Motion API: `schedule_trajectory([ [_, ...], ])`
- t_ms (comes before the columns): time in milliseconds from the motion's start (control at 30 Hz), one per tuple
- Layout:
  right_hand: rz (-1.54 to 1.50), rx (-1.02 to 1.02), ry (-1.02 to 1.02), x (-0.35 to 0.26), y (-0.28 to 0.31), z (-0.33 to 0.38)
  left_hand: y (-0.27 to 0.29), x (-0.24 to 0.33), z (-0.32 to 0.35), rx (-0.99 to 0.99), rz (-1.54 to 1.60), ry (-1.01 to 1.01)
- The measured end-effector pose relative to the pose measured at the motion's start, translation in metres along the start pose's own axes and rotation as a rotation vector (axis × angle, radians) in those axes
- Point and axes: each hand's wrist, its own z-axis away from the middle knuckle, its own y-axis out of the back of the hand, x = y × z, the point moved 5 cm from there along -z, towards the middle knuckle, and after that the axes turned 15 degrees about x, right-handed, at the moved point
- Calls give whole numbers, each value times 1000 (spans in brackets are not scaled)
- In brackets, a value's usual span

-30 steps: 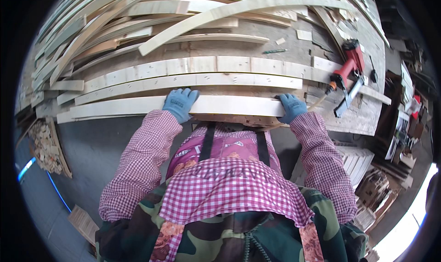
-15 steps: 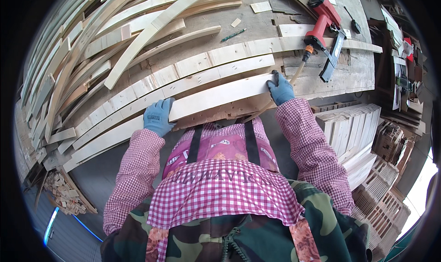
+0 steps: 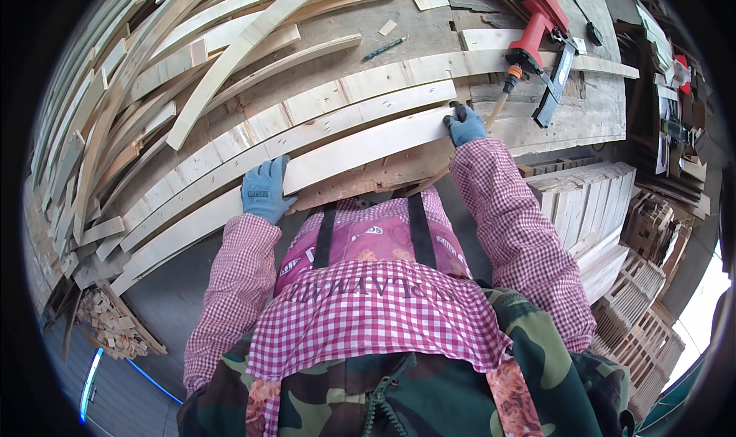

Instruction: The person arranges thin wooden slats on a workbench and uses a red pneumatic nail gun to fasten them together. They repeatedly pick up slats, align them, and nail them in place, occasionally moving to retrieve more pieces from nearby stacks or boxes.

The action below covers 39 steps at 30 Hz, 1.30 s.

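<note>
Left hand clasps the pale board from above, fingers close together! Right hand, fingers pinching its right end

Along the near edge of the surface, the board is pale bare wood, smooth and matt. Behind it the middle strip and the rear strip are raw wood too, flecked with small dark marks. The surface itself is worn, rough, matt wood. The left hand and right hand are gloved in matt, rubbery-looking blue. Towards the surface's right edge, the tool has a red, plastic-looking body with a slight sheen and a smooth, metal-looking bar. The sleeves are creased checked cloth, the apron flatter cloth, and the jacket heavier-looking cloth, all of them matt
</note>
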Motion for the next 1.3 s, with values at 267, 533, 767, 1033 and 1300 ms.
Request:
schedule_trajectory([
  [267, 127, -72, -65, -2, 5, -2, -5, -2, 4, 186, 22, -58],
  [533, 147, -29, -71, -10, 11, 7, 5, 8, 14, 344, -54, -136],
  [767, 145, -12, -48, -11, 10, 8, -9, 4, 13, 218, -94, -147],
  [1033, -64, 65, -56, 3, 2, 4, -18, -4, 8, 214, -63, -190],
  [1300, -130, 117, 43, 8, -4, 3, -24, -8, 9, 174, -40, -174],
])
